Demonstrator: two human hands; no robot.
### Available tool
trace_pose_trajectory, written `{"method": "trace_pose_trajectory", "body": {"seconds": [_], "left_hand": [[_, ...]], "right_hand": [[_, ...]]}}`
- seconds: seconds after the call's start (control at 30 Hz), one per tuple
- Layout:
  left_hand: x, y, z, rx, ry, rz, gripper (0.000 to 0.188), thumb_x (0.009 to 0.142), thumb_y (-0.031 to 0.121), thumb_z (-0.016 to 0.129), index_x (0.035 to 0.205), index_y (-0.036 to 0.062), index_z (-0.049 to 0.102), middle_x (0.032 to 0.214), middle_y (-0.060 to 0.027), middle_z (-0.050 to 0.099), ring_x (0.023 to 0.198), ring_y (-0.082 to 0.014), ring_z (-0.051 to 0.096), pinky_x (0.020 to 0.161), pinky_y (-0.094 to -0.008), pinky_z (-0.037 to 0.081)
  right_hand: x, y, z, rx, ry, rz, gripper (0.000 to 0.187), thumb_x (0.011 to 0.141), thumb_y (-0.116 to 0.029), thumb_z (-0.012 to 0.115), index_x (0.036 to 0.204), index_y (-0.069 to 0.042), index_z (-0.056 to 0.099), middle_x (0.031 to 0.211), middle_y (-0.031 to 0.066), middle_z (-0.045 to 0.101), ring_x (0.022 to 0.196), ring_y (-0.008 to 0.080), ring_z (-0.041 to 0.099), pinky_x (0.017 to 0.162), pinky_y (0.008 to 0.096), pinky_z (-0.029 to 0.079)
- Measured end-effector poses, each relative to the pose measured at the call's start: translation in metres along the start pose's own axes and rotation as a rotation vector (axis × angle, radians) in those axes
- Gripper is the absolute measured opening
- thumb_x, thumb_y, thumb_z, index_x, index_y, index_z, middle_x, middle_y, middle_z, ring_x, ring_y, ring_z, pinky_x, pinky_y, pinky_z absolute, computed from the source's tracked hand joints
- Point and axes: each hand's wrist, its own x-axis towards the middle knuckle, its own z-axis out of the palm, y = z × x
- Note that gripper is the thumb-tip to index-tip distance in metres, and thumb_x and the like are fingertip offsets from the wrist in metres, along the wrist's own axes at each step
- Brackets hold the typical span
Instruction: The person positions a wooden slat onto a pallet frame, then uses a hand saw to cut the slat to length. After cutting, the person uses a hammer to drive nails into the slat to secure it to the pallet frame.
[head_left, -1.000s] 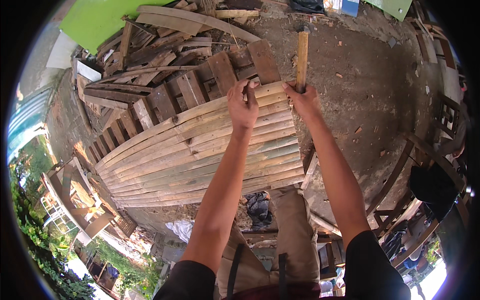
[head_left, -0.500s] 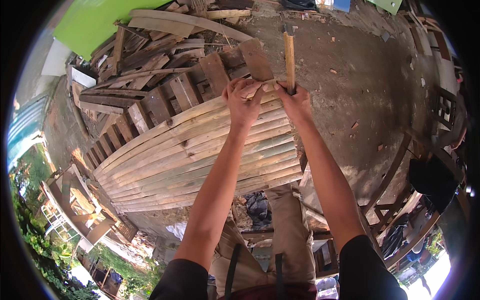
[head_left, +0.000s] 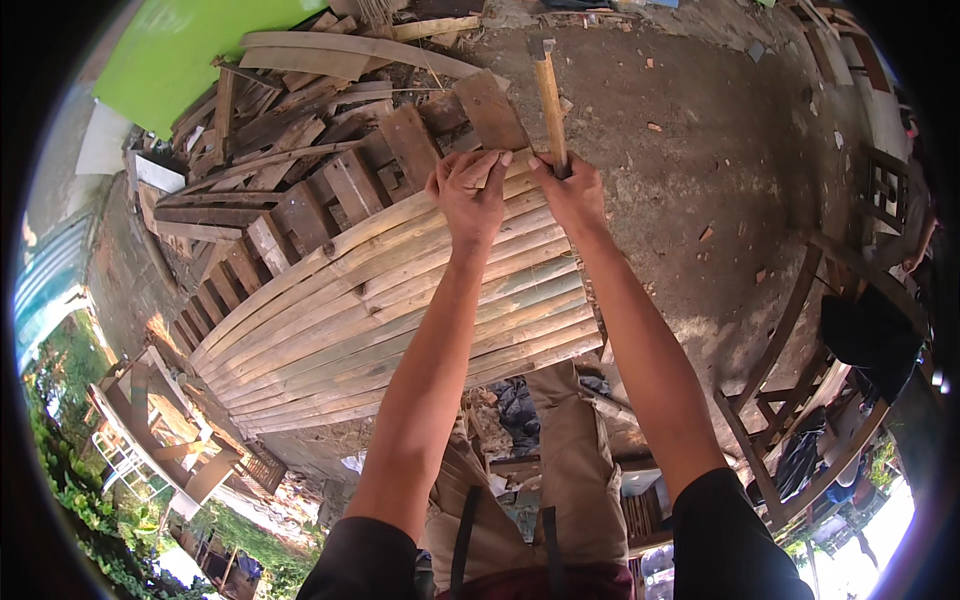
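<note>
A panel of long pale wooden slats (head_left: pixel 400 310) lies in front of me, its slats side by side and narrowing to the left. At its far right corner my left hand (head_left: pixel 470 200) is closed, thumb against curled fingers. What it pinches, if anything, is too small to make out. Beside it, my right hand (head_left: pixel 574 190) grips a hammer (head_left: pixel 549 95) by its handle near the dark lower end, with the head pointing away from me. The thumb and forefinger of that hand also reach the end of the outermost slat (head_left: pixel 522 162).
Behind the panel stand several short brown boards (head_left: pixel 410 145) in a row, with a heap of scrap wood (head_left: pixel 290 110) beyond. A green sheet (head_left: pixel 180 70) is at the far left. Wooden frames (head_left: pixel 780 380) stand at the right; bare ground (head_left: pixel 690 130) lies between.
The hammer handle has tilted, its head now leaning further left. My left fingers have shifted slightly left from the slat's end. The whole view has moved a little.
</note>
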Motion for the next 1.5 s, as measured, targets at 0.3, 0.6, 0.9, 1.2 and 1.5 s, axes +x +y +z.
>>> {"method": "trace_pose_trajectory", "body": {"seconds": [0.3,0.6,0.9,1.2,1.5], "left_hand": [[-0.003,0.001,0.000,0.030,0.004,0.062,0.010,0.086,0.025,0.080,0.091,0.0163,0.079,0.093,0.0047,0.073,0.097,-0.0151,0.063,0.101,-0.0377,0.032],[-0.008,-0.006,0.001,0.071,0.028,0.173,0.012,0.083,0.019,0.081,0.095,0.0202,0.080,0.096,0.0032,0.071,0.098,-0.0193,0.063,0.098,-0.0399,0.037],[-0.011,-0.003,0.001,0.096,-0.005,0.202,0.019,0.079,0.019,0.081,0.097,0.0243,0.079,0.101,0.0066,0.067,0.101,-0.0205,0.061,0.095,-0.0434,0.039],[-0.011,-0.004,0.000,0.111,-0.024,0.182,0.018,0.079,0.022,0.081,0.097,0.0235,0.079,0.103,0.0066,0.068,0.102,-0.0203,0.060,0.096,-0.0432,0.039],[-0.012,-0.005,0.000,0.101,-0.025,0.185,0.018,0.078,0.022,0.081,0.096,0.0232,0.079,0.105,0.0073,0.068,0.098,-0.0200,0.060,0.094,-0.0433,0.040]], "right_hand": [[-0.001,0.002,-0.001,-0.021,0.021,-0.042,0.038,0.086,-0.038,0.076,0.100,-0.003,0.072,0.075,0.0106,0.067,0.069,0.0213,0.064,0.066,0.0371,0.051],[-0.043,0.009,-0.025,-0.227,0.107,-0.075,0.046,0.095,-0.044,0.068,0.080,-0.001,0.063,0.061,0.0095,0.054,0.059,0.0156,0.055,0.056,0.0357,0.045],[-0.158,0.033,-0.043,-0.089,-0.132,-0.115,0.041,0.104,-0.037,0.053,0.112,0.003,0.055,0.064,0.0192,0.057,0.061,0.0376,0.064,0.058,0.0442,0.048],[-0.149,0.016,-0.041,-0.179,-0.138,-0.212,0.037,0.107,-0.032,0.046,0.102,0.003,0.052,0.062,0.0222,0.056,0.059,0.0475,0.061,0.053,0.0503,0.046],[-0.150,0.018,-0.044,-0.211,-0.105,-0.335,0.027,0.104,-0.023,0.052,0.101,0.004,0.051,0.062,0.0224,0.055,0.057,0.0461,0.061,0.051,0.0506,0.044]]}}
